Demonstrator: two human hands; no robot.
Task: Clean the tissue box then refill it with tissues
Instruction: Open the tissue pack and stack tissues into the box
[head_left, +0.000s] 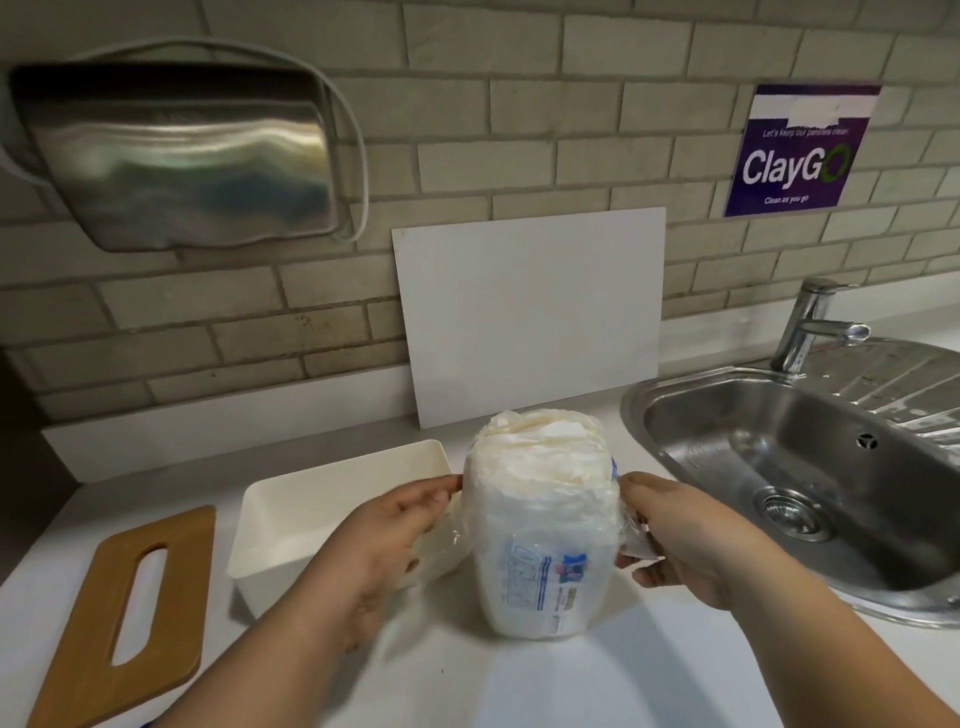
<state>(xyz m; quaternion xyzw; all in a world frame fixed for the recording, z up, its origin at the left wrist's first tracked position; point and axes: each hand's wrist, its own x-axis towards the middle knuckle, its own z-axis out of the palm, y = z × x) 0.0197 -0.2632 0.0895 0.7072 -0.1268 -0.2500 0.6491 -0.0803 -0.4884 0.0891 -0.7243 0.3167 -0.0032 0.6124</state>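
Note:
A pack of white tissues (540, 499) in clear plastic wrap stands upright on the white counter, its top open. My left hand (387, 540) grips the loose plastic on its left side, and my right hand (680, 540) grips the plastic on its right side. Just left of the pack sits the white tissue box (291, 519), open and with nothing inside. Its wooden lid (130, 618), with a long slot, lies flat on the counter further left.
A steel sink (810, 467) with a tap (810, 322) fills the right side. A white board (530, 312) leans on the tiled wall behind the pack. A metal dispenser (176, 156) hangs on the wall at upper left.

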